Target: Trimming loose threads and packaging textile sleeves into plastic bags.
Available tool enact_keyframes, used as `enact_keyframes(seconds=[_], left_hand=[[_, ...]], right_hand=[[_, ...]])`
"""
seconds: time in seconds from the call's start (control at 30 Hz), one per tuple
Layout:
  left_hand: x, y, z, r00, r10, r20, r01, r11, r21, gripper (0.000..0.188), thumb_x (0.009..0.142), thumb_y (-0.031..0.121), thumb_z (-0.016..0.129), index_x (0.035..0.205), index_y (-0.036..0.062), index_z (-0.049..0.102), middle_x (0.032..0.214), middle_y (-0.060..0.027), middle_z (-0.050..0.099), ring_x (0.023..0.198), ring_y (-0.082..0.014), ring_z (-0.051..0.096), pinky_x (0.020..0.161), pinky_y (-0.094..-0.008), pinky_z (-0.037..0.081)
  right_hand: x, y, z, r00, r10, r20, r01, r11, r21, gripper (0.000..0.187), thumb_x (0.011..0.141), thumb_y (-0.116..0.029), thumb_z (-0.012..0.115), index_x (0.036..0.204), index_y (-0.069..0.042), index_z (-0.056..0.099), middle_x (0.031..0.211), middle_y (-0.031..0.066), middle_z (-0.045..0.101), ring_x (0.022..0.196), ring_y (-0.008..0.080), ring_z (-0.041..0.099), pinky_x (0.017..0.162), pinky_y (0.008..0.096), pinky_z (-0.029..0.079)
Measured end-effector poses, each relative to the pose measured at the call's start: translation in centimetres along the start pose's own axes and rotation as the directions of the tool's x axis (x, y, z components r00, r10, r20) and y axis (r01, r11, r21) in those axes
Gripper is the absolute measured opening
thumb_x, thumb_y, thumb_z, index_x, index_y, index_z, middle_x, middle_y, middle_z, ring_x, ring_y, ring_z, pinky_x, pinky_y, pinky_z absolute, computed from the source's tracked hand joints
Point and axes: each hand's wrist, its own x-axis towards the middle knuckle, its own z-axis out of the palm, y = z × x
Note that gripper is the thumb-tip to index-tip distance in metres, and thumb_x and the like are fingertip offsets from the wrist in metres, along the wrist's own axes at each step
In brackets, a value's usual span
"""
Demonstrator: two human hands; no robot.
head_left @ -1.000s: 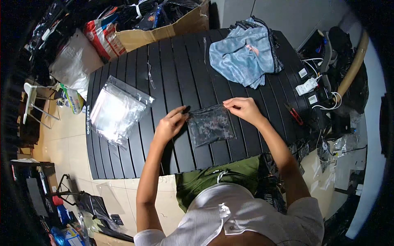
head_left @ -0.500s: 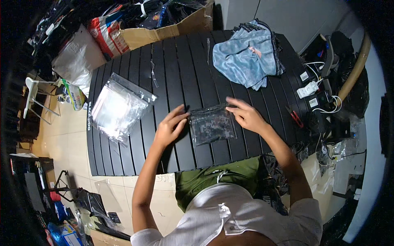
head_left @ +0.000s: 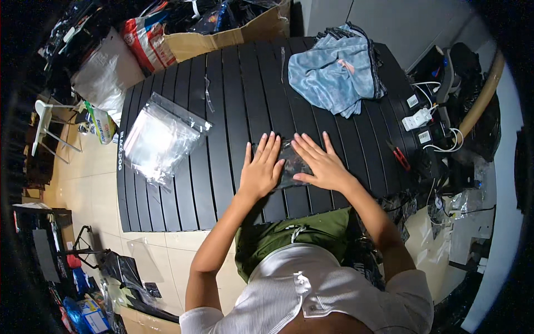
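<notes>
A clear plastic bag (head_left: 292, 166) with dark camouflage-patterned fabric inside lies flat on the black slatted table (head_left: 233, 111), close to its front edge. My left hand (head_left: 260, 168) rests over the bag's left side, palm down with fingers stretched out. Over its right side lies my right hand (head_left: 322, 162), also flat, thumb pointing inward. Both hands cover much of the bag, leaving only its middle showing between them. To the left is a stack of clear plastic bags (head_left: 158, 146).
Light blue folded fabric (head_left: 331, 75) is piled at the far right of the table. Red-handled snips (head_left: 399, 156) lie near the right edge, beside white plugs and cables (head_left: 417, 119). A cardboard box (head_left: 222, 42) stands behind the table. Thin plastic strips (head_left: 208, 94) lie toward the back.
Both hands have come inward from the bag's side edges and now lie flat on top of it. Half a second ago the bag was almost fully uncovered.
</notes>
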Motion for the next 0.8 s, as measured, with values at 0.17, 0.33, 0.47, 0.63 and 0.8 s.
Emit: enact_keyframes(seconds=[0.17, 0.33, 0.47, 0.63, 0.8], left_hand=[[0.5, -0.7, -1.7, 0.995, -0.057, 0.083, 0.075, 0.969, -0.235, 0.049, 0.084, 0.031, 0.053, 0.128, 0.0099, 0.043, 0.127, -0.0091, 0.046, 0.121, -0.0249, 0.039, 0.105, -0.0482, 0.02], [2.6, 0.0, -3.4, 0.918, -0.226, 0.326, 0.323, 0.902, -0.287, 0.037, 0.069, 0.03, 0.072, 0.091, 0.0019, 0.062, 0.085, -0.0114, 0.063, 0.069, -0.0269, 0.06, 0.064, -0.0345, 0.046], [4.9, 3.7, -5.3, 0.909, 0.033, 0.415, 0.299, 0.641, -0.707, 0.022, 0.073, 0.012, 0.068, 0.085, 0.0015, 0.052, 0.076, -0.0032, 0.057, 0.068, -0.011, 0.052, 0.064, -0.0254, 0.042], [8.4, 14.6, -6.3, 0.923, 0.169, 0.346, 0.279, 0.326, -0.904, 0.022, 0.079, 0.005, 0.062, 0.095, 0.0028, 0.047, 0.074, -0.0022, 0.056, 0.062, -0.0062, 0.048, 0.053, -0.0201, 0.038], [6.1, 27.6, -3.1, 0.78, 0.514, 0.357, 0.425, -0.017, -0.905, 0.032, 0.082, 0.006, 0.061, 0.112, 0.0, 0.051, 0.095, -0.0039, 0.061, 0.085, -0.0079, 0.055, 0.075, -0.021, 0.043]], right_hand=[[-1.4, 0.1, -0.5, 0.993, 0.118, 0.011, -0.117, 0.992, -0.043, 0.09, 0.074, -0.065, 0.047, 0.14, -0.01, 0.02, 0.145, 0.0117, 0.019, 0.135, 0.0299, 0.011, 0.104, 0.0568, 0.0], [-2.7, 0.3, 0.1, 0.93, 0.288, -0.228, -0.211, 0.927, 0.311, 0.065, 0.085, -0.042, 0.052, 0.136, -0.008, 0.031, 0.143, 0.0151, 0.023, 0.134, 0.0333, 0.012, 0.108, 0.048, 0.005], [-6.4, 0.2, 0.3, 0.627, 0.545, -0.557, -0.203, 0.804, 0.558, 0.03, 0.081, -0.009, 0.059, 0.11, -0.003, 0.054, 0.11, 0.0118, 0.056, 0.108, 0.0292, 0.05, 0.091, 0.0367, 0.039], [-12.5, -3.1, 0.6, 0.212, 0.84, -0.5, 0.009, 0.51, 0.86, 0.059, 0.082, 0.003, 0.051, 0.135, -0.005, 0.028, 0.103, 0.0091, 0.057, 0.095, 0.0122, 0.052, 0.083, 0.0256, 0.04], [-22.4, 0.6, -0.7, -0.435, 0.786, -0.44, -0.006, 0.486, 0.874, 0.04, 0.087, -0.007, 0.046, 0.127, -0.004, 0.039, 0.102, 0.0076, 0.056, 0.091, 0.0115, 0.053, 0.081, 0.0241, 0.041]])
